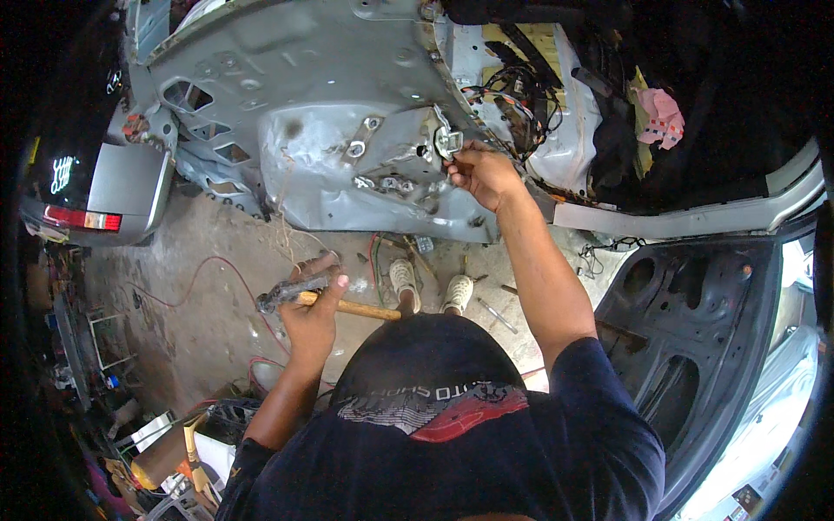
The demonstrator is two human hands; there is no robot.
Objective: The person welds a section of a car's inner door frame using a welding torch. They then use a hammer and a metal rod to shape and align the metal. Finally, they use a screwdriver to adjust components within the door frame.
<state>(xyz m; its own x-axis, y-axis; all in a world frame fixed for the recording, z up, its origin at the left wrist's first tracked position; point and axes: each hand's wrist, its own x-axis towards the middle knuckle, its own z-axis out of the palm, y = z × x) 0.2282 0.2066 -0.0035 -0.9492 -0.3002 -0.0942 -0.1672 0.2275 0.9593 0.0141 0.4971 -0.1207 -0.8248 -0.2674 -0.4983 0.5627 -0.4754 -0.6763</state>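
Observation:
My left hand (310, 317) is closed around a hammer (356, 308) low in front of me. Its wooden handle points right toward my body, and the dark metal head sticks out at the left of my fingers. My right hand (488, 176) reaches up to the grey car body panel (339, 78). Its fingertips pinch a small pale metal bracket (448, 141) at the panel's right edge. Bent fingers partly hide the bracket's lower side. Left of the bracket, the bare-metal area has bolt holes and a riveted-looking strip (363, 139).
Loose wires (517, 104) hang in the opening right of the panel. A detached-looking dark door panel (695, 321) stands at the right. A red hose (195, 269) and several tools lie on the concrete floor (200, 321). Clutter (174, 451) fills the lower left.

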